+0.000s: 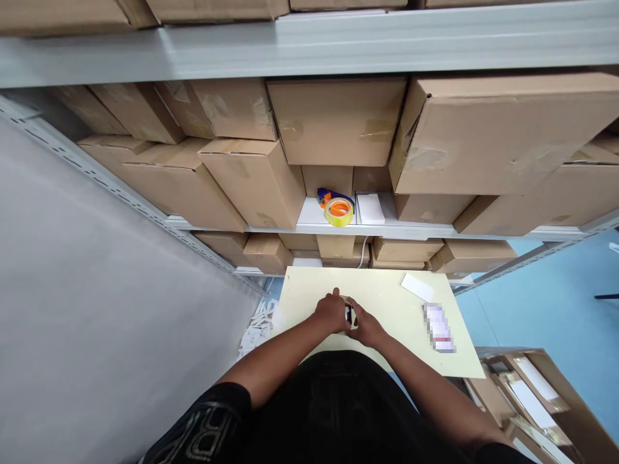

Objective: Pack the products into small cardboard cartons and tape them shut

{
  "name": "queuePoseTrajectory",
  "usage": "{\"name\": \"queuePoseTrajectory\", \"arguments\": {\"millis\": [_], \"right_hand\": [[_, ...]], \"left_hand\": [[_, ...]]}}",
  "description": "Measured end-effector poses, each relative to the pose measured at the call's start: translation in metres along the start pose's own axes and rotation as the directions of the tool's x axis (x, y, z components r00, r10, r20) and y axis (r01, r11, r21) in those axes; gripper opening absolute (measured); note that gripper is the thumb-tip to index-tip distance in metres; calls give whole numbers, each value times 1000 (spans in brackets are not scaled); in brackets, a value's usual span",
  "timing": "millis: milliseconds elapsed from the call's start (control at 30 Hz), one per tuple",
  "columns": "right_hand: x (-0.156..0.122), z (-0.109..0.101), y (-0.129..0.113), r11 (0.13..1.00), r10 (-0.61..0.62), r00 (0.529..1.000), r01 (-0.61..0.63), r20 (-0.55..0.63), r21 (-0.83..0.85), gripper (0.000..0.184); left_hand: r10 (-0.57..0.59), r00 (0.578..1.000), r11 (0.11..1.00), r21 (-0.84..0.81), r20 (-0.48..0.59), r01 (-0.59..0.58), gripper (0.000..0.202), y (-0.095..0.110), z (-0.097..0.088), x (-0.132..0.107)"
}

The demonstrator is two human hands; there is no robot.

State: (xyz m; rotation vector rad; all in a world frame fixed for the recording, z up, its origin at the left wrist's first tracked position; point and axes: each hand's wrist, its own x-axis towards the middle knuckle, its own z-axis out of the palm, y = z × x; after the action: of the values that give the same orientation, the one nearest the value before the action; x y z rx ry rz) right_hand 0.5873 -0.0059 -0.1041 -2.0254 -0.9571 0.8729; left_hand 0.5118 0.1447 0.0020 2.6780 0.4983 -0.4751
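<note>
Close to my body, both hands meet over a pale yellow tabletop (382, 303). My left hand (331, 312) is wrapped round the left side of a small box (348, 314), which shows a tan edge and a dark face with a pale patch. My right hand (366, 327) grips the same box from the right, fingers and thumb curved against it. Much of the box is hidden by my fingers, so its exact kind is unclear. A white card or slip (416, 287) lies flat beyond my right hand, and a blurred-out phone-shaped object (439, 327) lies farther right.
Shelves with cardboard boxes (338, 122) rise behind the table. A yellow tape roll (339, 212), a blue-and-orange tape dispenser (326, 195) and a white stack (370, 209) sit on one shelf. An open carton (570, 399) stands right; white paper strips (258, 328) lie left.
</note>
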Motion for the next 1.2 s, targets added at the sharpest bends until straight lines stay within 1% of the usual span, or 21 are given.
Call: {"name": "queuePoseTrajectory", "arguments": {"millis": [67, 133, 200, 267, 333, 367, 433, 500, 533, 567, 633, 700, 733, 767, 833, 933, 967, 1033, 1067, 1100, 1200], "right_hand": [[4, 3, 4, 1000, -25, 1000, 25, -13, -15, 106], [8, 5, 4, 1000, -30, 999, 30, -13, -5, 104], [10, 4, 2, 999, -31, 1000, 31, -5, 9, 105], [8, -3, 0, 999, -33, 999, 32, 24, 34, 111], [0, -18, -2, 997, -38, 998, 35, 52, 64, 115], [-6, -27, -4, 996, -47, 997, 42, 54, 80, 113], [-20, -46, -10, 988, -79, 997, 75, 25, 132, 96], [-32, -61, -23, 960, -94, 995, 102, -42, 259, 68], [-37, -65, -33, 926, -80, 994, 101, -72, 364, 56], [-40, -66, -45, 869, -54, 995, 86, -80, 487, 51], [-41, -61, -73, 698, -6, 1000, 8, -5, 716, 56], [-39, -52, -98, 539, 5, 995, -85, 98, 838, 61], [-37, -48, -108, 491, 8, 993, -106, 117, 865, 59], [-35, -44, -116, 465, 14, 994, -102, 107, 879, 56], [-33, -39, -124, 474, 29, 999, -41, 31, 880, 54], [-33, -35, -123, 594, 47, 990, 82, -137, 800, 63], [-34, -34, -121, 643, 52, 979, 117, -196, 757, 67], [-36, -35, -117, 715, 56, 958, 157, -280, 681, 70], [-37, -37, -116, 723, 58, 957, 157, -286, 673, 67], [-38, -40, -115, 709, 62, 963, 142, -261, 691, 62], [-43, -52, -118, 581, 51, 997, 20, -61, 813, 51]], "left_hand": [[-9, 999, 1000, -11, -48, 9, 50, 3, -13, -9], [-17, 991, 998, -63, -131, 8, 47, 4, -31, -21], [-27, 975, 987, -158, -221, -8, 41, 0, -54, -34], [-36, 958, 959, -281, -285, -48, 32, -9, -80, -46], [-54, 940, 899, -427, -337, -101, 27, -22, -101, -53], [-70, 926, 847, -512, -371, -141, 28, -29, -108, -56], [-117, 889, 689, -680, -443, -248, 33, -42, -115, -57], [-159, 858, 494, -792, -488, -359, 40, -52, -113, -56], [-167, 853, 411, -821, -494, -396, 44, -54, -109, -54], [-167, 854, 347, -840, -492, -417, 48, -56, -105, -52], [-158, 865, 267, -864, -476, -426, 53, -56, -96, -46], [-177, 871, 197, -884, -458, -424, 57, -51, -87, -41], [-205, 871, 152, -893, -447, -423, 58, -48, -83, -38], [-246, 868, 98, -902, -431, -421, 59, -44, -78, -36], [-312, 875, -30, -916, -371, -400, 57, -33, -66, -34], [-293, 921, -210, -923, -256, -323, 57, -13, -45, -35], [-274, 933, -248, -920, -235, -304, 58, -7, -39, -36], [-248, 946, -286, -917, -211, -280, 58, 1, -33, -36], [-236, 949, -290, -917, -208, -273, 57, 4, -33, -36], [-215, 954, -288, -920, -209, -266, 56, 5, -34, -35], [-93, 969, -271, -931, -227, -244, 56, 5, -46, -29]]}}
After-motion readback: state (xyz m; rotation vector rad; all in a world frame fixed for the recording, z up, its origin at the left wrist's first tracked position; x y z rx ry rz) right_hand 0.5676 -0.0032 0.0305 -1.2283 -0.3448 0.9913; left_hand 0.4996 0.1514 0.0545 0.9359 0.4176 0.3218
